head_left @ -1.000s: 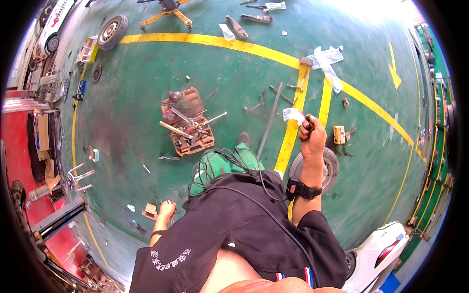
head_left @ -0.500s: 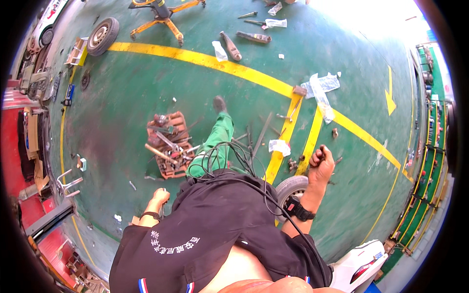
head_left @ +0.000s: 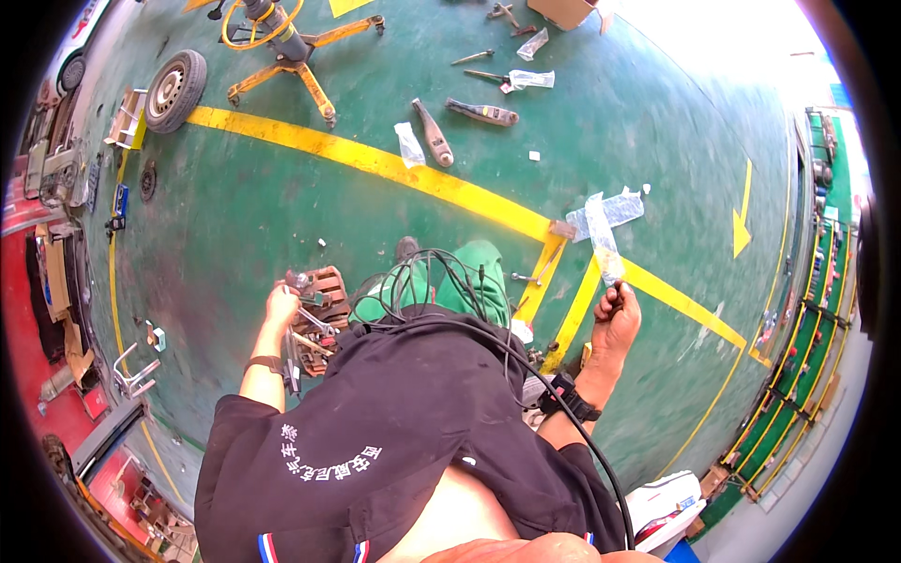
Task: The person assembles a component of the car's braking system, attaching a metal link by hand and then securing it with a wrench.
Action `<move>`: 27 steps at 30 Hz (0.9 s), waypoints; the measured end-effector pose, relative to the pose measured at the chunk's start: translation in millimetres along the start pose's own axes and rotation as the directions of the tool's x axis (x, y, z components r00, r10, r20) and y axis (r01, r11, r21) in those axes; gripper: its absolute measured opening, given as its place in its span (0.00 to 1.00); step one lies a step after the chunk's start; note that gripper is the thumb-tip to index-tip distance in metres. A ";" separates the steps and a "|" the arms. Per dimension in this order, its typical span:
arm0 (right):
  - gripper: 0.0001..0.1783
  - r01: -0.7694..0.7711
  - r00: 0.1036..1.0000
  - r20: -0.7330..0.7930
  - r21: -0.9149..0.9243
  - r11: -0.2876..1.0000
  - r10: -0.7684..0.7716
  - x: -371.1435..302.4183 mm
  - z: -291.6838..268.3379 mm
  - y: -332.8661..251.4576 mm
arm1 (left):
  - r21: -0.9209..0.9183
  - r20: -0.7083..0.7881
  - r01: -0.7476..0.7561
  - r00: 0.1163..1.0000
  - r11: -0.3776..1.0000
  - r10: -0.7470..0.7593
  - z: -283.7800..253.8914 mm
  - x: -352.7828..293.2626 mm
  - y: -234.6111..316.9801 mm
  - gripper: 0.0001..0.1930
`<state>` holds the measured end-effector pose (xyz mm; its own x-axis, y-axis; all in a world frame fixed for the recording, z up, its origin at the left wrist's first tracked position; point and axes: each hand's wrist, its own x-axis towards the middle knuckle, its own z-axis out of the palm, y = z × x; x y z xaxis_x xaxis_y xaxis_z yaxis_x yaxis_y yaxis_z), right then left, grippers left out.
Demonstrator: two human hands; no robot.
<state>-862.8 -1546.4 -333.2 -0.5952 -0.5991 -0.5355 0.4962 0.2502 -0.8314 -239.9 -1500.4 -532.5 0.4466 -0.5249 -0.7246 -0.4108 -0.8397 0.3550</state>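
Hands (head_left: 616,324) curled, ribbed toolbox (head_left: 328,284), crinkled plastic (head_left: 619,208)

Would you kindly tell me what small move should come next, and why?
Perhaps gather the black cable closer: its loops hang in front of the green trousers and might snag on the tool case on the floor to their left.

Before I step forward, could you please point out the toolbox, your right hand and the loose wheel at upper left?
Toolbox (head_left: 329,283): head view, on its orange-brown case.
Right hand (head_left: 617,322): head view, on the middle of the hand.
Loose wheel (head_left: 171,92): head view, on its metal centre.
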 end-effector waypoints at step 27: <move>0.09 -0.130 0.918 0.270 -0.488 0.863 0.291 375.9 335.4 -94.5 | -0.106 0.258 0.640 0.757 0.761 -0.601 132.1 -64.8 165.9 0.09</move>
<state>-921.4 -2050.3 -406.1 -0.2317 -0.6822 -0.6934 0.1968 0.6652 -0.7202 -442.0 -1587.3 -504.7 0.3801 0.1430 -0.9138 0.0577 -0.9897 -0.1309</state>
